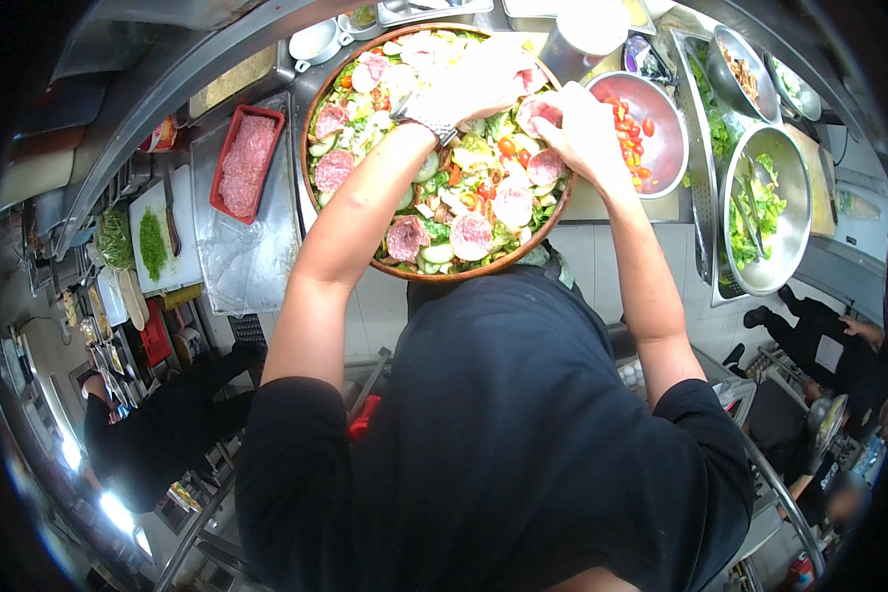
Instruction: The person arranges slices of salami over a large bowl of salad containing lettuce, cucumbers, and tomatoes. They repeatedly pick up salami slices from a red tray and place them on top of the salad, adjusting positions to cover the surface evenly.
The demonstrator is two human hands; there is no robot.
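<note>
A large round wooden bowl [316,212] of salad stands in front of me, with lettuce, cucumber slices, halved cherry tomatoes and folded salami slices spread around its top. My right hand [584,138] reaches over the bowl's right side, its fingers closed on a salami slice [537,113]. Across the bowl's upper middle stretches my left hand [488,89], low over the salad and close to the right hand. Bright glare washes out its fingers, so its grip is unclear. Other salami slices [470,235] lie near the front rim.
Left of the bowl, a red tray [235,205] of sliced salami sits on a metal surface. Beyond it is a white board [180,266] with chopped greens. On the right are a metal bowl [669,148] of tomatoes and another [797,187] of lettuce. Other people stand behind on both sides.
</note>
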